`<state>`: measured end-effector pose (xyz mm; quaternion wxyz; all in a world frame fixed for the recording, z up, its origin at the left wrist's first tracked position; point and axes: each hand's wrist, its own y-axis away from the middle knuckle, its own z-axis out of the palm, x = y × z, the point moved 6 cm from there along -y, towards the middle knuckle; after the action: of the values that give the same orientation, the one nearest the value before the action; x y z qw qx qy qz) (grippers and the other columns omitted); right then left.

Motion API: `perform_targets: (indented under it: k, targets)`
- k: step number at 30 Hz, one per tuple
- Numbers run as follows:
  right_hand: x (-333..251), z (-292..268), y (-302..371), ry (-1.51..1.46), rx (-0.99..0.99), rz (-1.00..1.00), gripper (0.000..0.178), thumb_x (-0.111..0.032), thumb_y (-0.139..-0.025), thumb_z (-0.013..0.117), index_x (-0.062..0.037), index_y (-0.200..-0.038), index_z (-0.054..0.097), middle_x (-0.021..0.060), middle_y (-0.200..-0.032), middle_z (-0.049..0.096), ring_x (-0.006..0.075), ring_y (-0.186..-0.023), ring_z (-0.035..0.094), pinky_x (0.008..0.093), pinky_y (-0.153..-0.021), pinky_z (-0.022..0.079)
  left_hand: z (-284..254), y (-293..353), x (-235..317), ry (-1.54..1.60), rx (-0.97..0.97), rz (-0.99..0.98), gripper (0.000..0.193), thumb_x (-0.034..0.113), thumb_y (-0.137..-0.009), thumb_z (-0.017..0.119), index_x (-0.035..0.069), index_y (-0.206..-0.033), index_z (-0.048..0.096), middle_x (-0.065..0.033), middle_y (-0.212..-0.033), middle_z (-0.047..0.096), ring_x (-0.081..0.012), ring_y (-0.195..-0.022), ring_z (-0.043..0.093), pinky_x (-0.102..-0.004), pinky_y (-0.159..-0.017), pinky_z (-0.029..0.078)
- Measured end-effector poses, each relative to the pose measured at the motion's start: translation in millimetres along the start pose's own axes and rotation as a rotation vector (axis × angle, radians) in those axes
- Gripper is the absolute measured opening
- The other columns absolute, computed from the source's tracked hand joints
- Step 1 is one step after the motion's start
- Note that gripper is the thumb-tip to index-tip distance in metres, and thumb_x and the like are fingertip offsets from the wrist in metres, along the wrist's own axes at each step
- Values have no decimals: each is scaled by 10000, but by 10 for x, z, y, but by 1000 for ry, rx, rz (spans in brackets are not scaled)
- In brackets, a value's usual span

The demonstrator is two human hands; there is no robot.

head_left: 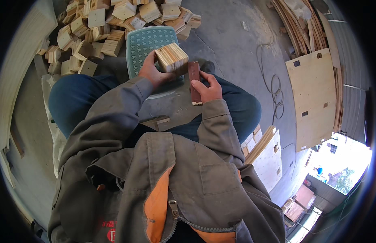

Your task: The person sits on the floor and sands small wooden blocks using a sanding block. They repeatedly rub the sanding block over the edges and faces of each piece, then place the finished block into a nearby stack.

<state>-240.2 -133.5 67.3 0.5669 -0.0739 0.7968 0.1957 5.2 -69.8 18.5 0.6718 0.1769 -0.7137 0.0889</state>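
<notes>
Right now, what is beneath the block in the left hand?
Beneath the block, the green stool shows past its far and left edges; the part the block and left hand cover cannot be seen.

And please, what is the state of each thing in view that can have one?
Left hand: gripping
Right hand: gripping
Wooden block: held, in left hand
Red-brown bar: held in right hand
Green stool: upright
Other blocks: loosely heaped
Cable: loosely coiled
Jacket zipper: partly open

wood block [171, 58]: in left grip [152, 73], over stool [144, 42] | bar [194, 83]: in right grip [211, 88], right of wood block | block pile [101, 30]: on floor [232, 52], behind and left of stool | cord [273, 91]: on floor, right | board [313, 97]: past cord
</notes>
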Motion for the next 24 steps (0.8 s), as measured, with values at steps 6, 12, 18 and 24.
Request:
perform_targets:
  k: [6, 12, 18, 24]
  targets:
    - [32, -50, -18, 178, 55, -50, 610, -249, -807, 874, -2, -1331, 685, 161, -1260, 726, 245, -1083, 706, 361, -942, 562, -115, 33, 286, -308, 122, 72, 1119, 260, -603, 989, 29, -1538, 419, -199, -1445, 502, -345, -1385, 519, -416, -1179, 445]
    - [80, -59, -52, 257, 125, -55, 613, -276, -792, 891, -29, -1319, 696, 181, -1314, 688, 307, -1199, 674, 406, -1019, 533, -246, 9, 384, -458, 151, 195, 1055, 240, -616, 949, 50, -1526, 449, -204, -1395, 500, -377, -1330, 524, -428, -1146, 470]
    - [84, -30, -56, 257, 105, -71, 611, -271, -790, 900, -34, -1316, 696, 178, -1311, 687, 308, -1197, 674, 411, -1017, 536, -277, 21, 538, -607, 121, 219, 992, 167, -619, 886, 69, -1517, 477, -216, -1396, 497, -425, -1311, 515, -444, -1131, 476]
    - [133, -16, -39, 217, 91, -71, 614, -270, -789, 902, -35, -1316, 693, 176, -1332, 674, 308, -1200, 673, 412, -1015, 543, -246, 34, 625, -713, 39, 184, 1013, 195, -633, 878, 51, -1541, 452, -225, -1440, 501, -439, -1347, 499, -455, -1146, 463]
